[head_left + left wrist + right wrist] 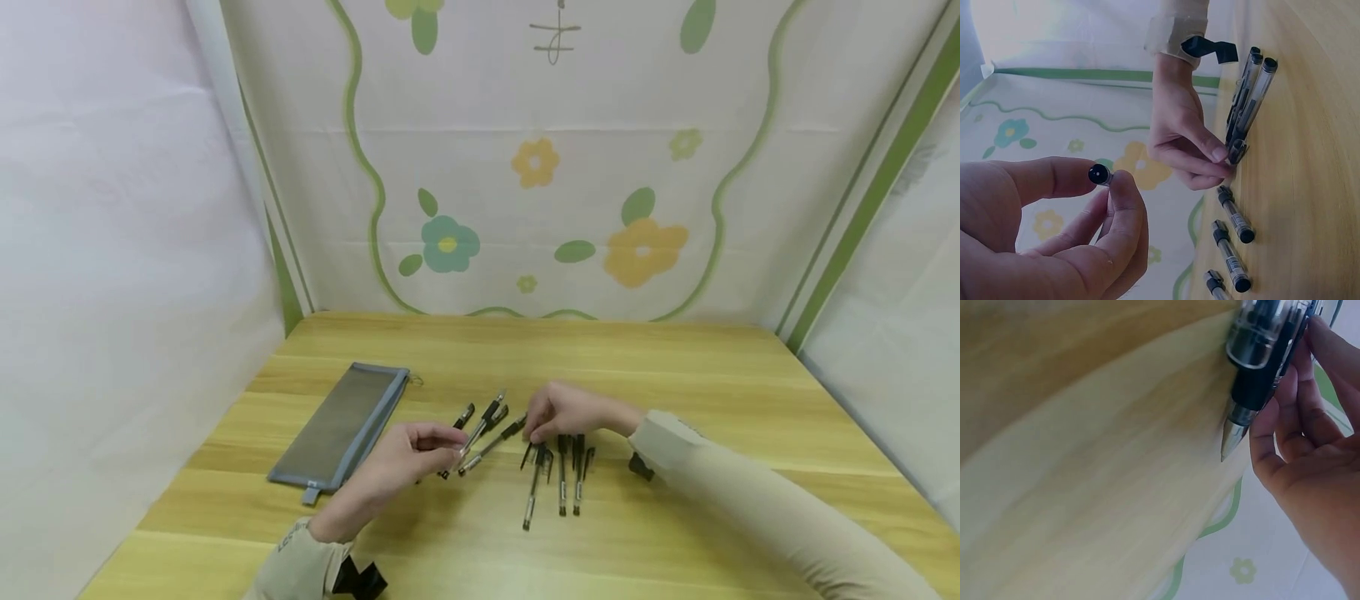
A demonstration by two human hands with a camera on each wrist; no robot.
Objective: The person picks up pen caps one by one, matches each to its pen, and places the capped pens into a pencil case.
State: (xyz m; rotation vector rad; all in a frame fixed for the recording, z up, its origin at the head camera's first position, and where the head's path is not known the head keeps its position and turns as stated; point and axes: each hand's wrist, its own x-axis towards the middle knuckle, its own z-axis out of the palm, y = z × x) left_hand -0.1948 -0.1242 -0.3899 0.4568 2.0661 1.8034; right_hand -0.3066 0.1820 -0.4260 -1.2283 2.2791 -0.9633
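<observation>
The gel pen [492, 410] is in my left hand [405, 462], pinched between thumb and fingers and lifted off the counter [660, 358], its point angled up and away from me; it looks uncapped. My right hand [566, 412] reaches down with curled fingers, the fingertips right at the things lying under it. Whether they have closed on a cap, a pen or nothing, I cannot tell.

I judge this to be piece-by-piece work: one pen raised, my right fingertips at another slim piece. The next move calls for a light, exact pinch (round barrels like these would roll, I suspect) and a steady left hand.

Going outward, three pens [562, 487] lie near my right hand, clear barrels toward me, dark ends by the fingers. More pens [492, 447] lie at angles between my hands. Left of them all, beyond my left wrist, is the grey zip pouch [330, 429]; a flower-printed cloth [465, 125] hangs behind.

My left wrist view catches the held pen end-on, showing its black end plug [1098, 174] but not its point. The right wrist view shows a clear cap [1259, 344] and a bare metal nib [1232, 439] beside my fingers, which the head view does not make out. Only the head view has the pouch.
</observation>
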